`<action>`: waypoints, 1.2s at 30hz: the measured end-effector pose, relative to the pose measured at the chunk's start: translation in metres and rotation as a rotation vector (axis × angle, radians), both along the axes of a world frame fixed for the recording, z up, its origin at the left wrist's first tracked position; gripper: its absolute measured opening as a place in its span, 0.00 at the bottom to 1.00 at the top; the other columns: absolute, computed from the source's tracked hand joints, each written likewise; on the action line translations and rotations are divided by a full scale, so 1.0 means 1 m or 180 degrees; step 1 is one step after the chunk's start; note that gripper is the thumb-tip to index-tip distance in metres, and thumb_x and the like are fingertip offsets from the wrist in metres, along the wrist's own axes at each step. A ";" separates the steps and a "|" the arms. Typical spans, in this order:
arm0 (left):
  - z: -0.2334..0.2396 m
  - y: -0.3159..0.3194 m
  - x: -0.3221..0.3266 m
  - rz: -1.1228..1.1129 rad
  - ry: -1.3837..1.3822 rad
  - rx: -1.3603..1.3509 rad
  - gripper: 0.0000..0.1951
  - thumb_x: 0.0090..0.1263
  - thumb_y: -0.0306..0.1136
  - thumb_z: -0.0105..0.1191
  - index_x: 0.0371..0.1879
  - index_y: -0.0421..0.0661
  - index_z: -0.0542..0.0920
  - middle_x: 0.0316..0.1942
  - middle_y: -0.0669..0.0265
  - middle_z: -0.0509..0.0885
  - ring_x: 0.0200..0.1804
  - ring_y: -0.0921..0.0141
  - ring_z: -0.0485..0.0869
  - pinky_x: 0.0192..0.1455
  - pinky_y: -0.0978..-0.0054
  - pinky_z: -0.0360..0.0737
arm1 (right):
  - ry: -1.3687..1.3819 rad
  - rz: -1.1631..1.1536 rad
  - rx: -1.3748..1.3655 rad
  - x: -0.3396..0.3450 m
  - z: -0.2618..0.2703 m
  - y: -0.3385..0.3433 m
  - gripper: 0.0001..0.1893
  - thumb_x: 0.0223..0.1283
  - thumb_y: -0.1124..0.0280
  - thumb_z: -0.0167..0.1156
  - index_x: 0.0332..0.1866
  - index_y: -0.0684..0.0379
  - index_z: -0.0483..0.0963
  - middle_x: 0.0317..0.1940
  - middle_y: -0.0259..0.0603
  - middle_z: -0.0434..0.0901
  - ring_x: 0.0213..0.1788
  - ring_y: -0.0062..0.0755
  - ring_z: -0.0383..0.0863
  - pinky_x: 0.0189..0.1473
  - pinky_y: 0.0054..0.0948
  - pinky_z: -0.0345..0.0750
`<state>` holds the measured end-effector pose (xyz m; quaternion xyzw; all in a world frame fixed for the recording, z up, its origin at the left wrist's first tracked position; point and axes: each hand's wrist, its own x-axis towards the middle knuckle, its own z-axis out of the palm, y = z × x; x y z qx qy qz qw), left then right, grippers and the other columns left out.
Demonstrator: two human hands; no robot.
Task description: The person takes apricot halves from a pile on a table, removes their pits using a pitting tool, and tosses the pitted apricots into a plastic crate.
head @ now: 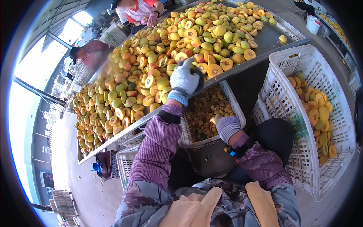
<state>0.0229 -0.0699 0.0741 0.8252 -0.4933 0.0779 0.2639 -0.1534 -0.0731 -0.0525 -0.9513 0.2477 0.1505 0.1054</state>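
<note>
My left hand [185, 79], in a pale knitted glove with a dark palm, reaches over the near edge of a metal table [224, 74]. Its fingertips are at a large heap of halved yellow-orange stone fruit [153, 66], some showing brown pit hollows; what lies under the fingers is hidden. Lower and to the right, my right hand [228, 127], in a striped glove, is above the right part of a white plastic crate [241, 115]. Small brown-orange pits or scraps [201, 113] fill that crate. The right fingers are bent, and whether they hold anything is unclear.
A large white perforated crate [302, 113] with fruit halves [320, 113] stands tilted at my right. Another crate [126, 164] is under the table on the left. Two people [141, 11] [92, 54] are across the table. A white bucket [313, 25] stands far right.
</note>
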 end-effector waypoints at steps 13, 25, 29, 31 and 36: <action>-0.047 0.038 0.089 0.0565 -0.0094 0.0752 0.23 0.54 0.35 0.58 0.52 0.50 0.79 0.43 0.51 0.82 0.47 0.54 0.82 0.51 0.61 0.78 | -0.1712 -0.0299 -0.0116 0.019 0.015 0.005 0.17 0.59 0.62 0.57 0.47 0.64 0.69 0.24 0.50 0.80 0.27 0.53 0.82 0.28 0.45 0.77; -0.042 0.101 0.049 -0.1502 0.5242 -0.3132 0.22 0.73 0.40 0.49 0.58 0.38 0.67 0.57 0.55 0.74 0.56 0.63 0.78 0.59 0.69 0.78 | -0.3021 -0.0527 0.0208 0.038 0.058 0.015 0.14 0.61 0.61 0.58 0.41 0.60 0.67 0.18 0.49 0.78 0.22 0.49 0.80 0.25 0.42 0.76; -0.044 0.100 0.040 -0.1294 0.2552 -0.1470 0.30 0.61 0.36 0.63 0.61 0.42 0.68 0.56 0.59 0.77 0.57 0.63 0.77 0.57 0.69 0.77 | -0.3118 -0.0425 -0.0011 0.048 0.060 0.013 0.14 0.60 0.63 0.59 0.41 0.60 0.66 0.18 0.48 0.78 0.22 0.47 0.80 0.24 0.41 0.75; -0.045 0.107 0.041 -0.0867 0.0344 -0.1049 0.29 0.59 0.29 0.63 0.62 0.44 0.69 0.56 0.60 0.77 0.57 0.62 0.78 0.58 0.71 0.75 | -0.3109 -0.0327 -0.0085 0.054 0.062 0.016 0.14 0.59 0.64 0.59 0.41 0.60 0.66 0.18 0.48 0.78 0.21 0.47 0.80 0.24 0.41 0.75; -0.043 0.110 0.041 -0.1312 0.0634 -0.0982 0.23 0.67 0.31 0.55 0.61 0.43 0.69 0.57 0.58 0.76 0.57 0.64 0.77 0.60 0.74 0.73 | -0.3099 -0.0362 -0.0003 0.064 0.069 0.021 0.14 0.59 0.64 0.59 0.41 0.61 0.66 0.19 0.48 0.78 0.22 0.49 0.80 0.24 0.42 0.76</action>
